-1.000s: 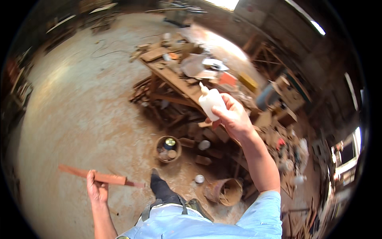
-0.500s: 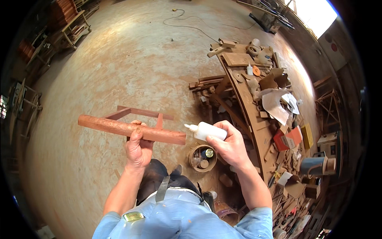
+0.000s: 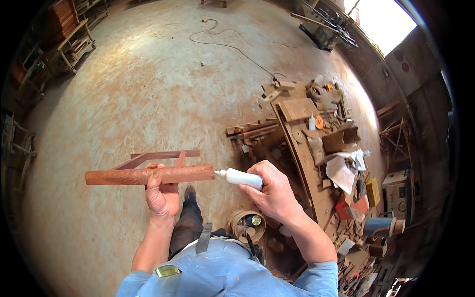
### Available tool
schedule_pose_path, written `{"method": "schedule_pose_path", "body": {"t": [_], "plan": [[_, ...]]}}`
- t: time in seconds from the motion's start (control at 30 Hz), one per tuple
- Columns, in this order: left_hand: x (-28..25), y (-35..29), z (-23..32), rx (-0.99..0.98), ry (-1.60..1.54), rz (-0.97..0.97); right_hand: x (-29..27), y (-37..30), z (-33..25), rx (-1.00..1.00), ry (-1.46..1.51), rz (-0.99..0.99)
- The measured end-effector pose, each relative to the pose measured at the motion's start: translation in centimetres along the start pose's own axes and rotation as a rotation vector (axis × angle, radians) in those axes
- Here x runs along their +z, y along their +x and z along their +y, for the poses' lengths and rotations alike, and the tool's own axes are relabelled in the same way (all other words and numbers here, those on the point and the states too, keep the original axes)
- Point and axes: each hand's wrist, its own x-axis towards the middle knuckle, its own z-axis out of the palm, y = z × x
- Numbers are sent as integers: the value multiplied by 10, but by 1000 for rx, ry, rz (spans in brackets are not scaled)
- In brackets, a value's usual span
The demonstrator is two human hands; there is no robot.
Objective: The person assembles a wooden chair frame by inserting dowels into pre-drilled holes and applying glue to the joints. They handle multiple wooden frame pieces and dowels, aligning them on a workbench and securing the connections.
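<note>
My left hand [image 3: 162, 199] is closed around a reddish-brown wooden frame [image 3: 116, 176], its thumb over the thick, rounded front rail. Thinner bars of the same frame reach away behind that rail. My right hand [image 3: 273, 192] grips a white squeeze bottle [image 3: 243, 179], tilted with its narrow nozzle pointing left. The nozzle tip is right at the rail's right end; whether it touches the wood I cannot tell. The bottle's contents do not show, though it looks like a glue bottle.
On my right stands a wooden workbench [image 3: 297, 151], cluttered with offcuts, papers, boxes and another white bottle [image 3: 311, 123]. A round bucket [image 3: 233, 222] holding bottles sits on the floor near my legs. A cable [image 3: 232, 45] snakes across the floor ahead. Loaded racks [image 3: 74, 42] line the far left.
The bottle's nozzle has come down and left to the rail's right end. The wooden frame has turned more level. My view has shifted, and one shoe now shows ahead of me.
</note>
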Motion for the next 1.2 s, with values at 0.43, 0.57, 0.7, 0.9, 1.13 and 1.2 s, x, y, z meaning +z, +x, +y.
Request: {"method": "schedule_pose_path", "body": {"t": [0.43, 0.57, 0.7, 0.9, 1.13, 1.2], "plan": [[21, 224, 55, -62, -46, 131, 44, 260, 2, -120, -165, -209], [32, 287, 61, -53, -40, 113, 51, 327, 17, -117, -148, -237], [40, 353, 64, -33, -54, 117, 58, 400, 40, -190, -140, -260], [64, 457, 64, -31, -51, 134, 58, 512, 76, -283, -58, -240], [105, 563, 68, -35, -71, 241, 59, 627, 99, -374, -42, -223], [103, 596, 71, -62, -69, 179, 61, 658, 105, -391, -49, -203]]}}
